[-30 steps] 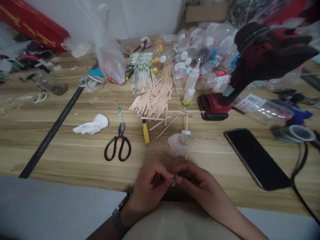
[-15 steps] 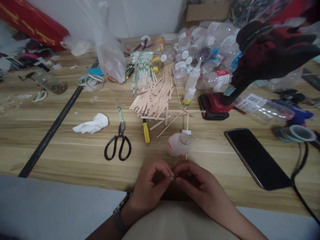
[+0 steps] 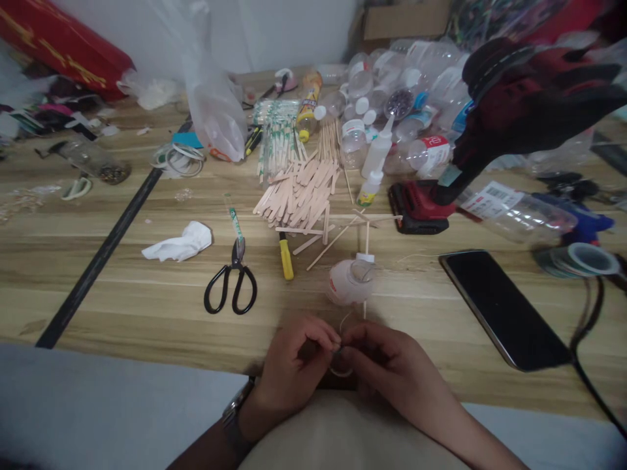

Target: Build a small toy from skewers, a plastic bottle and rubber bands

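My left hand point(image 3: 300, 362) and my right hand point(image 3: 392, 359) meet at the front edge of the table, thumbs and forefingers pinched together. Between their fingertips runs a thin pale string point(image 3: 341, 374), curving in a small loop below and a short arc above; the pinched part is hidden. Just beyond my hands lies a cut clear plastic bottle piece point(image 3: 345, 282) with red print, beside a white cap point(image 3: 365, 258) with a thin wooden stick point(image 3: 367, 238) at it. Left of it are a yellow-handled screwdriver point(image 3: 286, 259) and black-handled scissors point(image 3: 237, 281).
Flat craft sticks point(image 3: 298, 192) lie piled mid-table, with glue bottles point(image 3: 377, 156) alongside. A red cordless power tool point(image 3: 424, 205) stands at right, near a black phone point(image 3: 504, 310). Crumpled tissue point(image 3: 181, 243) lies left. Plastic bottles point(image 3: 431, 62) crowd the back.
The string now shows as a loop below my fingertips and an arc above them. My hands have barely shifted, and the things on the table stay in place.
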A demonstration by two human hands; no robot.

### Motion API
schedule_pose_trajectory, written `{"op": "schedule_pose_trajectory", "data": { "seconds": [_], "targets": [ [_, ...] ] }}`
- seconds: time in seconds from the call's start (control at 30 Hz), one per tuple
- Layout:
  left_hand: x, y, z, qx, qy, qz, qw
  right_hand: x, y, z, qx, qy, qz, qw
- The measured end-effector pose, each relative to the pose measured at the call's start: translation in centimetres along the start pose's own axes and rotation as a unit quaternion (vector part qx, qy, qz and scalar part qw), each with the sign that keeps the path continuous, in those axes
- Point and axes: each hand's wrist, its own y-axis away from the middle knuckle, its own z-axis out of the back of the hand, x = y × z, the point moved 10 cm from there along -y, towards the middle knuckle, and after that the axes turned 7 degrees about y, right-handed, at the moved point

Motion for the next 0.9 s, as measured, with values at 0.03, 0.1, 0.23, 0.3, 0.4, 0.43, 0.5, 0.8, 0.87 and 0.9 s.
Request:
{"op": "schedule_pose_trajectory", "data": {
  "seconds": [0.03,0.1,0.23,0.3,0.4,0.43,0.5,0.8,0.87,0.9],
  "targets": [
    [0.0,0.0,0.0,0.002,-0.005,0.000,1.000,0.0,0.0,0.0,0.000,0.001,-0.002,1.000],
    [0.0,0.0,-0.1,0.007,-0.015,0.001,1.000,-0.1,0.0,-0.1,0.003,0.006,-0.003,1.000],
    [0.2,0.2,-0.3,0.017,-0.038,0.014,0.999,-0.3,0.0,-0.2,0.004,0.031,-0.003,0.999],
    [0.4,0.3,-0.6,0.026,-0.044,0.024,0.998,-0.1,0.0,-0.1,-0.004,0.052,0.009,0.999],
    [0.9,0.4,-0.7,0.023,-0.025,0.053,0.998,0.8,0.1,0.4,-0.032,0.105,0.061,0.992],
    [1.2,0.4,-0.6,0.015,-0.010,0.068,0.998,1.4,0.2,0.7,-0.047,0.133,0.088,0.986],
    [1.8,0.5,-0.3,-0.004,0.028,0.103,0.994,2.9,0.7,1.3,-0.081,0.189,0.153,0.967],
    [3.1,0.5,-0.1,-0.039,0.142,0.195,0.970,4.4,1.7,2.0,-0.104,0.260,0.229,0.932],
    [3.0,0.3,-0.3,-0.032,0.144,0.190,0.971,4.0,1.4,1.8,-0.092,0.253,0.211,0.940],
    [3.0,0.3,-0.3,-0.029,0.140,0.189,0.971,4.0,1.4,1.7,-0.088,0.240,0.206,0.945]
  ]
}}
